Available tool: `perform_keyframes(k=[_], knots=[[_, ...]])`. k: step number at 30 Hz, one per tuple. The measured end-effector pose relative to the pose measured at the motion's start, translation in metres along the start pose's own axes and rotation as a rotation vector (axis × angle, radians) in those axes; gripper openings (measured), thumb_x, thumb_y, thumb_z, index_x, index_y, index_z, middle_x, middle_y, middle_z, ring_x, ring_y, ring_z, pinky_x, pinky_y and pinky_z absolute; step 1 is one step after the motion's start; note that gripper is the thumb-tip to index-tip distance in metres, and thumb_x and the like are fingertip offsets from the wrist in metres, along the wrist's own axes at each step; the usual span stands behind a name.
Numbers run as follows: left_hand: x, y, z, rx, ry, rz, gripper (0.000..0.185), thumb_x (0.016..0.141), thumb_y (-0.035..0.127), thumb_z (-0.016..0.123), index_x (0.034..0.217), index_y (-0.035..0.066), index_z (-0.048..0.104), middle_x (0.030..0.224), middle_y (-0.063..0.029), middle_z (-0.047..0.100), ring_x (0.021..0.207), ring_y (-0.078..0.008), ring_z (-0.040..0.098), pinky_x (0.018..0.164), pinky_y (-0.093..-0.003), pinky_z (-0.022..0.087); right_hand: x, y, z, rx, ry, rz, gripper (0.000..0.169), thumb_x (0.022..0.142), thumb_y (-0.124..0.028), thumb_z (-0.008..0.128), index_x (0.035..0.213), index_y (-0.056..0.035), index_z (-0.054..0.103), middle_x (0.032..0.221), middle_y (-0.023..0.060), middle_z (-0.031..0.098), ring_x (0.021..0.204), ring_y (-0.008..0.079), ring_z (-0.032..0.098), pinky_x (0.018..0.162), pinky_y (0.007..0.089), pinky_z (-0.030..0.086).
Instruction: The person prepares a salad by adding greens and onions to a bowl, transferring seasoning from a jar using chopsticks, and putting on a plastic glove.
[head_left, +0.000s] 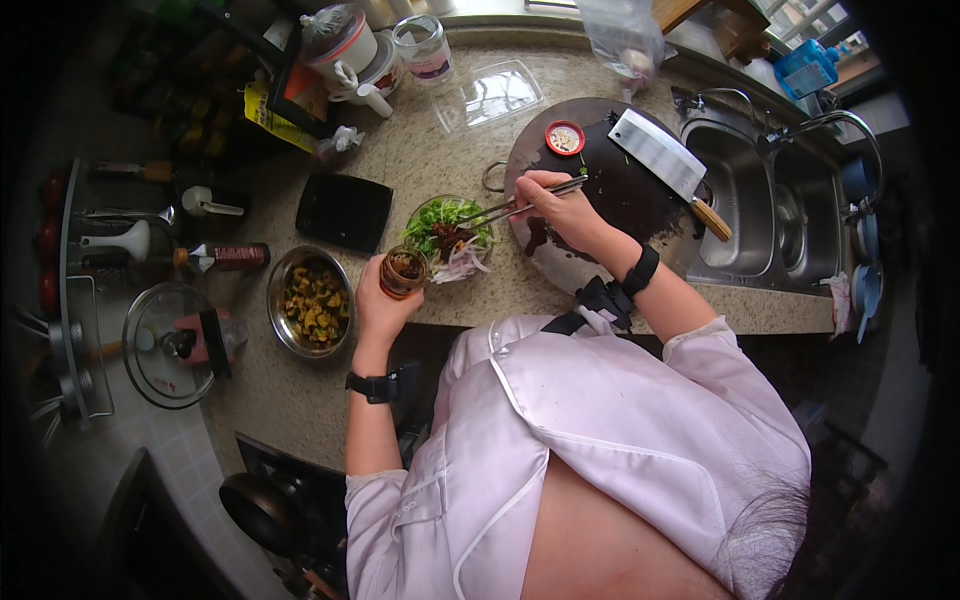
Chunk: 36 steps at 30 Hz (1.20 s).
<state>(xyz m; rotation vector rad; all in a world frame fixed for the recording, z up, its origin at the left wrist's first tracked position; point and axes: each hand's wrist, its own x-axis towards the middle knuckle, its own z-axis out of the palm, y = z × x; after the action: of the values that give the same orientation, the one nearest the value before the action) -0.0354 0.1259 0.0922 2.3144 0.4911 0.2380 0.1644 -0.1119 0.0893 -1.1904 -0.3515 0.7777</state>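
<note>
My left hand (385, 300) grips an open glass jar (403, 271) of dark red-brown sauce, held upright beside a bowl. A pair of metal chopsticks (517, 204) is in my right hand (555, 206), their tips in the bowl at a dark red clump of sauce (450, 238). Chopped green leaves (442, 216) and sliced purple onion (466, 262) lie around that clump in the clear bowl (491, 225). Left of my left hand stands a steel bowl (274, 319) with browned, diced food (315, 306). A red-rimmed jar lid (565, 138) rests on the round chopping board (540, 142).
A cleaver (664, 157) lies across the board's far right, its wooden handle towards the double sink (731, 202). A black tray (344, 212), a clear plastic lid (499, 94) and an empty jar (422, 49) are on the counter. At left are a sauce bottle (229, 256) and a glass pan lid (169, 345).
</note>
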Motion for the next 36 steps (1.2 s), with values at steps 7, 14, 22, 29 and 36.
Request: perform_keyframes(k=[7,14,22,29,36], knots=[[-0.007,-0.002,0.005,-0.077,0.041,0.000,0.049,0.060,0.009,0.078,0.103,0.005,0.055,0.095,-0.0116,0.060,0.091,-0.0304,0.061,0.081,-0.0372,0.049,-0.002,0.000,0.002,-0.123,0.026,-0.066,0.029,0.098,-0.022,0.054,0.082,0.0017,0.061,0.076,0.0015,0.059,0.071,0.0090,0.057,0.070,0.0286,0.056],[-0.015,-0.003,0.007,-0.116,0.046,-0.002,0.050,0.062,0.010,0.080,0.106,0.004,0.055,0.097,-0.0107,0.063,0.093,-0.0250,0.063,0.082,-0.0348,0.050,-0.007,-0.012,0.003,-0.225,0.008,-0.119,0.032,0.100,-0.023,0.052,0.080,0.0009,0.059,0.077,0.0021,0.059,0.073,0.0099,0.058,0.070,0.0272,0.053],[-0.023,-0.008,0.009,-0.118,0.066,0.031,0.054,0.063,0.010,0.081,0.109,0.003,0.054,0.098,-0.0095,0.064,0.091,-0.0201,0.064,0.081,-0.0328,0.050,-0.007,-0.013,0.009,-0.347,0.000,-0.256,0.033,0.099,-0.023,0.054,0.078,0.0003,0.061,0.074,0.0013,0.060,0.071,0.0091,0.059,0.065,0.0254,0.052],[-0.032,-0.015,0.015,-0.209,0.116,0.008,0.052,0.061,0.011,0.081,0.105,0.005,0.053,0.098,-0.0114,0.061,0.093,-0.0282,0.062,0.082,-0.0371,0.050,-0.019,-0.020,0.015,-0.294,0.038,-0.253,0.033,0.100,-0.023,0.051,0.080,0.0013,0.061,0.076,0.0031,0.061,0.071,0.0106,0.059,0.068,0.0261,0.050],[-0.040,-0.016,0.018,-0.276,0.110,-0.001,0.052,0.061,0.010,0.082,0.105,0.005,0.054,0.097,-0.0108,0.062,0.092,-0.0264,0.063,0.081,-0.0358,0.050,-0.025,-0.018,0.019,-0.417,0.024,-0.316,0.034,0.100,-0.023,0.051,0.078,0.0010,0.060,0.076,0.0036,0.061,0.071,0.0102,0.058,0.068,0.0253,0.048]])
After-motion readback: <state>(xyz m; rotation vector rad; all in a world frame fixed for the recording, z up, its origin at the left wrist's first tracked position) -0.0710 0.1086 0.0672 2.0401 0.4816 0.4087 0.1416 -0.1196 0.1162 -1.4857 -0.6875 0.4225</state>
